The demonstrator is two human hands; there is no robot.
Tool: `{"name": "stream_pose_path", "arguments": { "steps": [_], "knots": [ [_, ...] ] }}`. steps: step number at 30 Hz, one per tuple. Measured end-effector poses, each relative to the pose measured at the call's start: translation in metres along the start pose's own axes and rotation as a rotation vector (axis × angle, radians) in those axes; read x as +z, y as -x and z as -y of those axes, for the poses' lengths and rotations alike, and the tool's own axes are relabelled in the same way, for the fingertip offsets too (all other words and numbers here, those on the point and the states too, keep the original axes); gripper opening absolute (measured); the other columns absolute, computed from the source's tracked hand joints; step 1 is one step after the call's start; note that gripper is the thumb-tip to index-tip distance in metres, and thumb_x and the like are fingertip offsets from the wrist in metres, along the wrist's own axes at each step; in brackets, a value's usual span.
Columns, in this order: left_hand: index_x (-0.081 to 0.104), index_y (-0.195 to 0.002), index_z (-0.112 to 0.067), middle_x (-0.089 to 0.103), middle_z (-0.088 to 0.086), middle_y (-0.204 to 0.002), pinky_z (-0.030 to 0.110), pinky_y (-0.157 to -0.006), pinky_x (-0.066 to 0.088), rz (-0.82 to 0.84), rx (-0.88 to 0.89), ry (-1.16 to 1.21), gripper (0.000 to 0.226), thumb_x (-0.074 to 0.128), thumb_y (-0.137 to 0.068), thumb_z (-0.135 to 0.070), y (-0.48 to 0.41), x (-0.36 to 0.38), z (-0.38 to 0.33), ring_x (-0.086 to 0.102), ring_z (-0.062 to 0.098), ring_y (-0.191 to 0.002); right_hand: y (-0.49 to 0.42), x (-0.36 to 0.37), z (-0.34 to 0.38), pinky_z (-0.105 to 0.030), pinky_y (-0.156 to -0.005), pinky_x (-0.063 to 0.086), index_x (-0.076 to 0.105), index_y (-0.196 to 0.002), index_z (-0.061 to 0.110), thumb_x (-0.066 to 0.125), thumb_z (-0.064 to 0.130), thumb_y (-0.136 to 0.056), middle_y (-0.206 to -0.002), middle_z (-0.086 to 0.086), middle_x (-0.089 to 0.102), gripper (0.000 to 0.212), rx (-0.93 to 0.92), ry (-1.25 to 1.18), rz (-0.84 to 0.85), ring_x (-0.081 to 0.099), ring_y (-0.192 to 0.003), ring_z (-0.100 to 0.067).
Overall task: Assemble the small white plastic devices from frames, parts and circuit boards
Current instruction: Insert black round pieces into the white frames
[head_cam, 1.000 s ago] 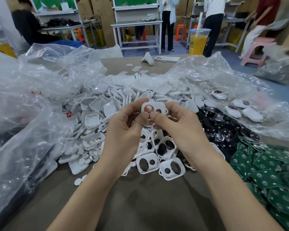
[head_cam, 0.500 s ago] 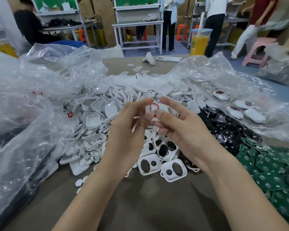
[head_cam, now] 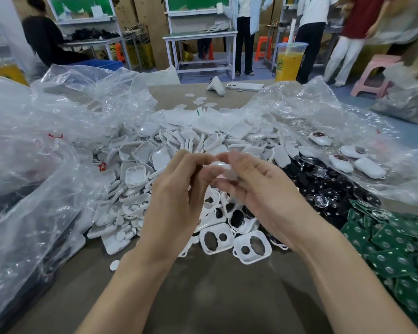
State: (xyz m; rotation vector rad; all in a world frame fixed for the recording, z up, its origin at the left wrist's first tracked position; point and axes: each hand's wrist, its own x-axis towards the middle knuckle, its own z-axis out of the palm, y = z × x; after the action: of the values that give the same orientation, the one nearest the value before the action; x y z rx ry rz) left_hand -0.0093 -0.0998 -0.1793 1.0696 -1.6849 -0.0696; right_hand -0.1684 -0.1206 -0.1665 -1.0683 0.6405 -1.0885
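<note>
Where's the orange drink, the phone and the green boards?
orange drink [head_cam: 288, 65]: head view, the cup's side.
phone [head_cam: 249, 86]: head view, its white back.
green boards [head_cam: 393, 259]: head view, a board mid-pile.

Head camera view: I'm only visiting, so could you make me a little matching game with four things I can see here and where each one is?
Things:
1. green circuit boards
2. orange drink cup
3. white two-hole frames
4. small white part

Places:
A. standing at the far edge of the table
B. pinched between the left hand and the right hand
C. lying flat, closest to the person's wrists
D. heaped at the near right

Pairs: 1-D, 2-A, 3-C, 4-B
</note>
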Motion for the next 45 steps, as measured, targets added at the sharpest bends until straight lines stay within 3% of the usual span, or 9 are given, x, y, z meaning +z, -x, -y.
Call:
{"name": "stream_pose_path", "arguments": {
  "steps": [4, 12, 17, 20, 27, 33, 38, 42, 45],
  "knots": [
    [0.063, -0.098, -0.034, 0.061, -0.018, -0.09, 0.01, -0.07, 0.045, -0.01, -0.102, 0.087, 0.003, 0.061, -0.1, -0.033, -0.003, 0.0, -0.007, 0.063, 0.004, -0.082, -0.001, 0.002, -0.003, -0.027, -0.092, 0.056, 0.074, -0.099, 0.024, 0.07, 0.043, -0.082, -0.101, -0.006, 0.078, 0.025, -0.149, 0.178, -0.047, 0.074, -0.097, -0.019],
    [0.068, -0.09, -0.031, 0.069, -0.014, -0.079, 0.009, -0.065, 0.044, 0.067, -0.432, 0.386, 0.012, 0.064, -0.091, -0.042, -0.002, 0.007, -0.018, 0.064, 0.003, -0.074, -0.002, 0.001, -0.004, -0.022, -0.07, 0.057, 0.07, -0.094, 0.017, 0.065, 0.039, -0.083, -0.083, 0.001, 0.076, 0.024, -0.24, 0.219, -0.134, 0.07, -0.065, -0.012],
    [0.066, -0.088, -0.026, 0.066, -0.019, -0.07, 0.005, -0.056, 0.038, 0.118, -0.41, 0.4, 0.024, 0.059, -0.09, -0.049, 0.0, 0.01, -0.02, 0.055, -0.003, -0.059, -0.003, -0.003, -0.005, -0.032, -0.075, 0.052, 0.073, -0.087, 0.027, 0.064, 0.05, -0.084, -0.083, 0.003, 0.074, 0.025, -0.225, 0.266, -0.131, 0.065, -0.063, -0.012],
    [0.065, -0.084, -0.026, 0.063, -0.019, -0.067, 0.007, -0.054, 0.037, 0.128, -0.421, 0.446, 0.026, 0.058, -0.089, -0.05, -0.001, 0.007, -0.02, 0.05, -0.002, -0.056, -0.002, -0.005, -0.005, -0.024, -0.073, 0.053, 0.073, -0.094, 0.021, 0.063, 0.039, -0.091, -0.083, 0.005, 0.074, 0.021, -0.238, 0.262, -0.096, 0.067, -0.067, -0.009],
    [0.069, -0.082, -0.02, 0.063, 0.001, -0.069, 0.012, -0.059, 0.042, 0.253, -0.494, 0.619, 0.032, 0.067, -0.084, -0.052, -0.005, -0.002, -0.012, 0.052, 0.007, -0.061, 0.0, -0.007, -0.002, -0.027, -0.07, 0.058, 0.07, -0.107, 0.037, 0.07, 0.035, -0.093, -0.087, -0.003, 0.073, 0.014, -0.299, 0.462, -0.088, 0.068, -0.067, -0.012],
    [0.066, -0.102, 0.0, 0.057, 0.008, -0.079, 0.046, -0.078, 0.044, 0.274, -0.539, 0.701, 0.047, 0.054, -0.098, -0.045, -0.005, 0.001, -0.008, 0.053, 0.019, -0.073, 0.0, -0.008, -0.005, -0.019, -0.062, 0.055, 0.069, -0.106, 0.044, 0.066, 0.03, -0.096, -0.093, 0.016, 0.07, 0.018, -0.336, 0.589, -0.142, 0.07, -0.063, -0.01],
    [0.059, -0.095, 0.003, 0.055, 0.002, -0.072, 0.024, -0.069, 0.048, 0.258, -0.521, 0.636, 0.043, 0.049, -0.094, -0.039, -0.005, 0.005, -0.013, 0.051, 0.016, -0.068, -0.001, -0.009, -0.007, -0.018, -0.067, 0.054, 0.067, -0.114, 0.044, 0.064, 0.03, -0.097, -0.1, 0.015, 0.069, 0.022, -0.377, 0.739, -0.181, 0.071, -0.072, -0.012],
    [0.062, -0.092, -0.002, 0.054, 0.002, -0.071, 0.024, -0.068, 0.047, 0.26, -0.535, 0.596, 0.035, 0.049, -0.1, -0.033, -0.005, 0.006, -0.015, 0.051, 0.015, -0.068, -0.003, -0.011, -0.009, -0.02, -0.071, 0.055, 0.067, -0.117, 0.041, 0.062, 0.029, -0.099, -0.104, 0.011, 0.067, 0.022, -0.416, 0.809, -0.204, 0.07, -0.084, -0.011],
    [0.07, -0.088, -0.024, 0.06, -0.005, -0.072, 0.015, -0.061, 0.044, 0.228, -0.495, 0.486, 0.028, 0.05, -0.103, -0.036, -0.001, 0.005, -0.016, 0.055, 0.011, -0.067, -0.003, -0.012, -0.012, -0.014, -0.063, 0.051, 0.066, -0.111, 0.038, 0.06, 0.027, -0.1, -0.097, 0.01, 0.067, 0.016, -0.425, 0.791, -0.201, 0.07, -0.075, -0.012]
  ]
}}
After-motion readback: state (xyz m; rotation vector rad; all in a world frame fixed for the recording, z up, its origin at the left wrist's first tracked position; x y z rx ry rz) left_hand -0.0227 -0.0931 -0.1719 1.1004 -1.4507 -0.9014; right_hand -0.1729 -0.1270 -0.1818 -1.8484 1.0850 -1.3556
